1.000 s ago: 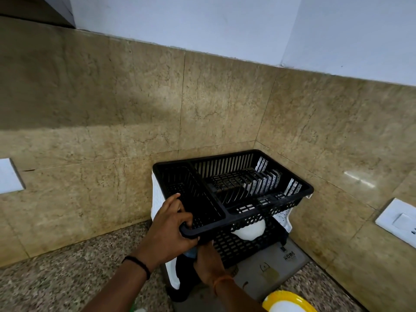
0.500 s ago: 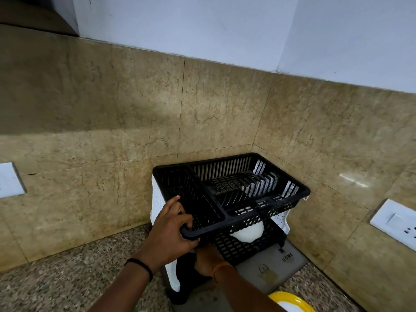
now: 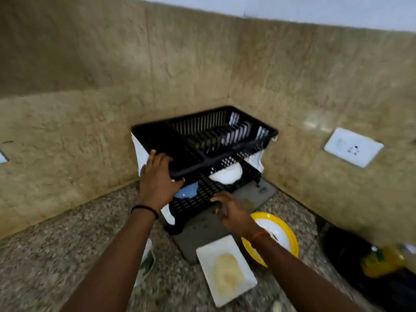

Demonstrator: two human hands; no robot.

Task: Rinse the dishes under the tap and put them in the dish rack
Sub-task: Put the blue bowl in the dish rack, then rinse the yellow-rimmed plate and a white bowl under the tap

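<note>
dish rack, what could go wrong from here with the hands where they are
1. The left hand grips only one front corner of the dish rack top tier; a tug there might tilt or shift it.
2. The blue bowl and white bowl on the lower tier could slide if the rack moves.
3. The right hand hangs open just above the yellow-rimmed plate and white square plate; the forearm could knock them.
</note>
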